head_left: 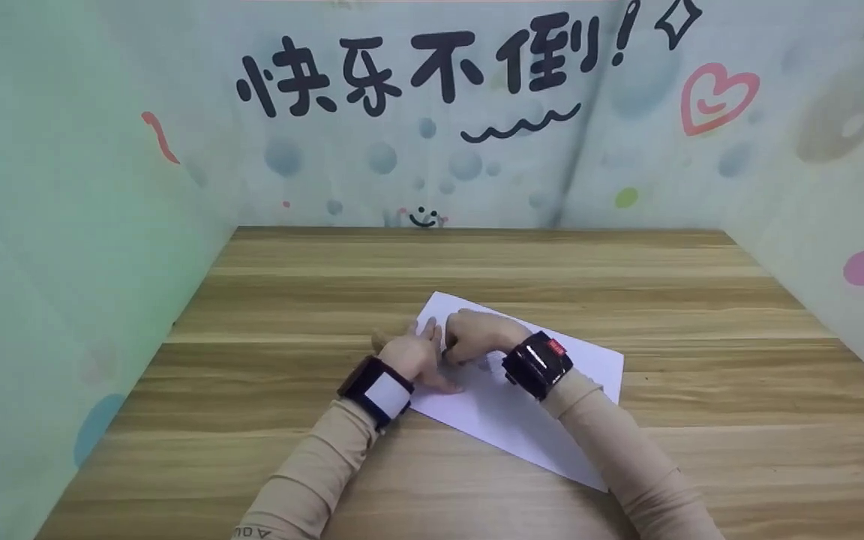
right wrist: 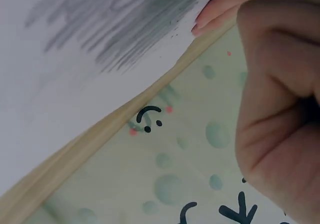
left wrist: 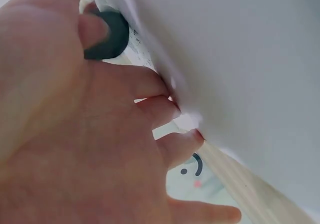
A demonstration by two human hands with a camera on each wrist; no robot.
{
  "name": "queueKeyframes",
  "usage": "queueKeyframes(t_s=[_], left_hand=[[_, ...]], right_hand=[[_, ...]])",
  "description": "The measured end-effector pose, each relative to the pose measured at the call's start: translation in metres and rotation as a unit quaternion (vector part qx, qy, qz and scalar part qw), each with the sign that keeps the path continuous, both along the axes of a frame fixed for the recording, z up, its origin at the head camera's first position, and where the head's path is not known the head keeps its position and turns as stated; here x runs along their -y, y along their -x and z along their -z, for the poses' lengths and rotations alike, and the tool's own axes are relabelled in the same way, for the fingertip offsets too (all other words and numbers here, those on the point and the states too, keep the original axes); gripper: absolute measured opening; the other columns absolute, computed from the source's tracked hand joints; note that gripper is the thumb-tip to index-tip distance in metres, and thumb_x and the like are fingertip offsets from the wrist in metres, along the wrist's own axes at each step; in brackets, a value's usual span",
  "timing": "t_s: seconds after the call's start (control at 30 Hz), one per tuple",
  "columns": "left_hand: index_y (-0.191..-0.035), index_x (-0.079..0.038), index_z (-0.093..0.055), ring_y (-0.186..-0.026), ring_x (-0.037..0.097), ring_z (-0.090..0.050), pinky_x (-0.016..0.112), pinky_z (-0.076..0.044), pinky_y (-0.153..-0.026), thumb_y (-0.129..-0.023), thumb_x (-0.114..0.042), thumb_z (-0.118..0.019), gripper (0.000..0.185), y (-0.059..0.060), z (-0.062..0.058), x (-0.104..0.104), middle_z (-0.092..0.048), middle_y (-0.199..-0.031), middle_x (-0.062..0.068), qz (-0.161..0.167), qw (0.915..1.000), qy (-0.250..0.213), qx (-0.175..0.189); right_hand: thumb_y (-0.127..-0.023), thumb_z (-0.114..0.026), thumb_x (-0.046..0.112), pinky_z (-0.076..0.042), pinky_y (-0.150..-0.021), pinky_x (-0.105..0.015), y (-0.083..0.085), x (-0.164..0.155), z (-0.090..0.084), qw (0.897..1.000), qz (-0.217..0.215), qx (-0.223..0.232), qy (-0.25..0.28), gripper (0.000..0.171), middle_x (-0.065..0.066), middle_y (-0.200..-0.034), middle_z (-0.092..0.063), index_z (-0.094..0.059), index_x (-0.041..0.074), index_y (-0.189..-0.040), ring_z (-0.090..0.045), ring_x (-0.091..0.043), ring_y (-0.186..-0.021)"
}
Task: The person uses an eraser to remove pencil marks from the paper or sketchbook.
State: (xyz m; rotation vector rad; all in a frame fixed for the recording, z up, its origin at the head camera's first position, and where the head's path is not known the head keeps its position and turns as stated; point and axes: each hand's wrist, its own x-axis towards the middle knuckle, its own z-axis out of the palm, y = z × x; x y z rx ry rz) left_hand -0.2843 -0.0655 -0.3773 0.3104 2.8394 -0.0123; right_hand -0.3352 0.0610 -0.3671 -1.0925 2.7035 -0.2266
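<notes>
A white sheet of paper (head_left: 522, 405) lies slanted on the wooden table (head_left: 702, 300). My left hand (head_left: 415, 351) rests on the sheet's left edge with its fingers (left wrist: 160, 109) stretched out against it. Just to its right, my right hand (head_left: 473, 337) is curled into a fist over the paper and grips a small dark object (head_left: 445, 352), which shows as a rounded black shape (left wrist: 107, 34) in the left wrist view. What the object is cannot be told. Grey pencil shading (right wrist: 125, 29) covers part of the paper (right wrist: 60, 94) near the right hand (right wrist: 280, 99).
Pale printed screens enclose the table: a back wall (head_left: 417, 112) with black characters, a left wall (head_left: 64, 262) and a right wall (head_left: 814, 187). Bare wood surrounds the sheet. Both wrists wear camera bands.
</notes>
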Motion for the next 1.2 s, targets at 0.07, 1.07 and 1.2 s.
queueKeyframes(t_s=[0.07,1.07,1.2], left_hand=[[-0.148,-0.014,-0.015,-0.144,0.022,-0.011,0.072,-0.017,-0.101,-0.071,-0.068,-0.06,0.104,-0.002,0.0,0.001,-0.01,-0.156,-0.002,-0.001,1.0,0.001,0.0],[-0.146,-0.01,-0.02,-0.141,0.038,-0.013,0.066,-0.025,-0.103,-0.062,-0.07,-0.066,0.113,-0.002,-0.009,-0.008,-0.009,-0.155,0.012,-0.007,0.9977,0.059,0.031],[-0.147,-0.008,-0.014,-0.144,0.027,-0.005,0.053,-0.021,-0.112,-0.065,-0.066,-0.067,0.114,0.001,-0.008,-0.004,-0.004,-0.156,0.008,0.026,0.9984,0.026,0.044]], right_hand=[[-0.072,-0.062,0.012,-0.029,-0.039,-0.017,-0.001,0.001,0.0,1.0,0.023,0.001,-0.002,0.022,0.01,-0.046,-0.042,-0.056,0.011,-0.051,-0.039,-0.004,-0.042],[-0.086,-0.061,0.02,-0.044,-0.044,-0.021,0.026,-0.029,-0.001,0.983,0.127,0.053,0.122,0.019,-0.003,-0.057,-0.06,-0.067,0.002,-0.085,-0.052,-0.01,-0.047],[-0.083,-0.064,0.017,-0.043,-0.044,-0.019,0.023,-0.021,0.002,0.988,0.118,0.009,0.097,0.014,-0.007,-0.062,-0.065,-0.066,0.004,-0.079,-0.053,-0.011,-0.048]])
